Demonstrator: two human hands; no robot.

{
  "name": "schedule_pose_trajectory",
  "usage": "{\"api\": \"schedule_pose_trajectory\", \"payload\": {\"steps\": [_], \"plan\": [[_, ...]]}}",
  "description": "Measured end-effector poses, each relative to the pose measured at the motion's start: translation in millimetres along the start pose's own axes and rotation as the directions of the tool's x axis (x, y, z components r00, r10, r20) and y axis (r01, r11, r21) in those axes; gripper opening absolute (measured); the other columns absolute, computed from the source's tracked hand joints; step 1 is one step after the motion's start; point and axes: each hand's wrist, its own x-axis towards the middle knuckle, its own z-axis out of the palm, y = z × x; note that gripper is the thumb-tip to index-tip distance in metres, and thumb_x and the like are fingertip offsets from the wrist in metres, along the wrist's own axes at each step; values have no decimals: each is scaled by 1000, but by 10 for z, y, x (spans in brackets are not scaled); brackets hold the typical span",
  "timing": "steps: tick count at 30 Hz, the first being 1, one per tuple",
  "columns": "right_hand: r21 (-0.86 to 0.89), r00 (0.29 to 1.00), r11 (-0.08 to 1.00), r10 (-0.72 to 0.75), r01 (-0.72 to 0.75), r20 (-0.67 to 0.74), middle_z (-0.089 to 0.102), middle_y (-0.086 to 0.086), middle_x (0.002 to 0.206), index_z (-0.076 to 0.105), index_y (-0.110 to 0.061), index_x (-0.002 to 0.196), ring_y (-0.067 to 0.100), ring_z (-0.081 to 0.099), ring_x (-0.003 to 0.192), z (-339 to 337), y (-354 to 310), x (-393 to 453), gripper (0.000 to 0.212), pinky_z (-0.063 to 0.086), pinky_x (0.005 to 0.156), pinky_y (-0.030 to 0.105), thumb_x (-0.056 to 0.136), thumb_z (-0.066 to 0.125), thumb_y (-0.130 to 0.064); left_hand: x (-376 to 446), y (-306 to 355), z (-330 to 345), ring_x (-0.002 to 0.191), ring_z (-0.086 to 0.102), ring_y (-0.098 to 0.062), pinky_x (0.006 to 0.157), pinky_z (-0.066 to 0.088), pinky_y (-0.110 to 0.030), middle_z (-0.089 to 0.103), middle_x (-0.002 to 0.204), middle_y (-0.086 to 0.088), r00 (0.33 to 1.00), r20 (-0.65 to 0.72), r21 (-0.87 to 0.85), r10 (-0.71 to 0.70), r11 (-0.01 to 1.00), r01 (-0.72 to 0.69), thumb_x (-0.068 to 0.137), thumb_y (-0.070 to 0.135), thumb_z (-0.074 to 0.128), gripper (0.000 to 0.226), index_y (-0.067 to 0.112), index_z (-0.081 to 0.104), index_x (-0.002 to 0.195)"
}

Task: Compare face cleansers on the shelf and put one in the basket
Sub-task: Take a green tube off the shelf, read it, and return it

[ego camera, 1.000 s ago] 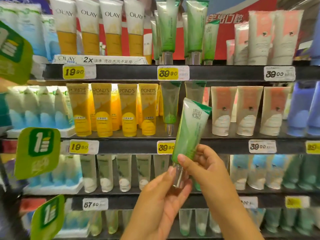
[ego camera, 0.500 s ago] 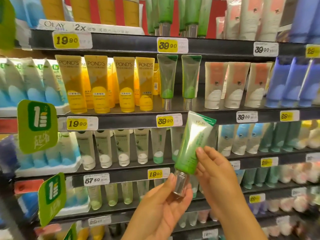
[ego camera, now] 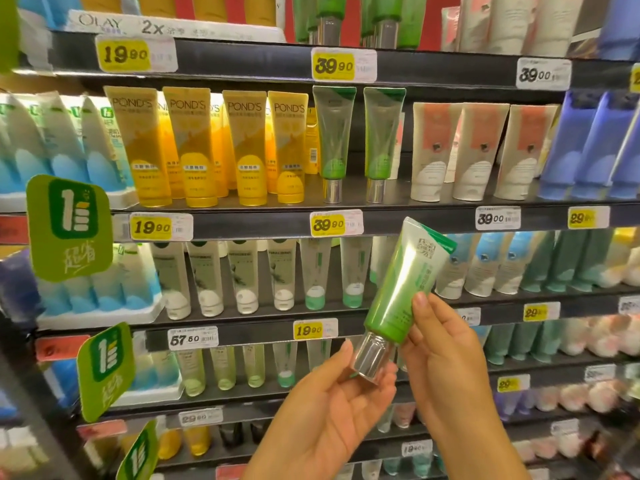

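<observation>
The left hand [ego camera: 332, 403] cups the silver cap from below, fingers [ego camera: 341, 358] curled round it. The right hand [ego camera: 446, 344] pinches the green cleanser tube [ego camera: 405, 289], which tilts toward one o'clock before the shelf [ego camera: 242, 226].

My right hand [ego camera: 446, 348] covers the lower right side of the green cleanser tube [ego camera: 405, 285], and its small print is too fine to read. My left palm [ego camera: 332, 407] hides the silver cap's [ego camera: 369, 358] underside. The Olay tubes [ego camera: 207, 5] are cut off at the top edge. The bottom shelf's price tags [ego camera: 201, 416] blur.
</observation>
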Motion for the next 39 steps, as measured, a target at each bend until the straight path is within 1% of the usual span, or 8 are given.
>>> {"api": "schedule_pose_trajectory", "payload": {"steps": [6,11,20,23,26,33,35,39], "plan": [[55,999,998,13,-10,-49,72,4,83,54,-8,110,13,68,76,-217,-159,129,35,58,68,26,77,57,-22,211,-188,181,63,69,-32,52,59,-36,67,84,-31,999,43,-9,-27,1000,27,68,13,63,30,-13,71,81],[30,1000,999,23,-23,-4,70,6,84,51,-4,116,14,67,75,-430,-341,293,40,58,66,26,80,57,-21,412,-339,371,66,70,-32,50,58,-32,67,86,-32,999,45,11,21,1000,-22,69,11,62,28,-13,71,78],[13,997,998,63,-64,45,67,-2,70,53,-7,111,9,64,68,-676,-405,518,31,54,72,30,83,54,-20,645,-474,493,72,70,-32,53,57,-29,66,90,-33,995,27,50,95,994,-96,69,11,63,30,-15,69,83],[-21,993,996,91,-90,76,68,3,83,57,-11,104,13,64,73,-707,-401,558,29,54,70,27,78,56,-23,684,-489,467,76,70,-32,58,59,-32,65,95,-34,992,4,65,125,990,-125,69,9,63,33,-17,67,90],[-62,985,991,129,-122,119,67,5,87,59,-10,106,13,64,76,-722,-378,590,32,54,68,26,77,57,-25,702,-498,440,78,69,-33,64,60,-36,65,102,-33,987,-29,82,157,985,-154,69,5,65,35,-16,65,96],[-142,963,978,180,-153,201,68,7,84,67,-8,101,14,63,74,-669,-292,636,35,54,64,23,75,61,-31,682,-464,421,69,69,-27,61,59,-34,70,86,-23,973,-73,129,218,970,-207,63,-1,67,23,-7,72,85],[-136,961,980,174,-147,214,69,7,85,67,-7,100,14,63,76,-646,-267,647,36,55,67,23,76,59,-32,675,-447,415,68,69,-26,62,59,-33,69,84,-22,966,-80,124,246,964,-235,63,-1,67,21,-6,73,82],[-47,958,985,172,-165,229,71,8,88,66,-5,102,14,66,81,-603,-223,678,34,56,69,22,79,55,-28,670,-403,416,72,70,-29,66,60,-35,68,92,-28,964,-83,61,252,967,-247,68,6,67,25,-11,71,86]]}}
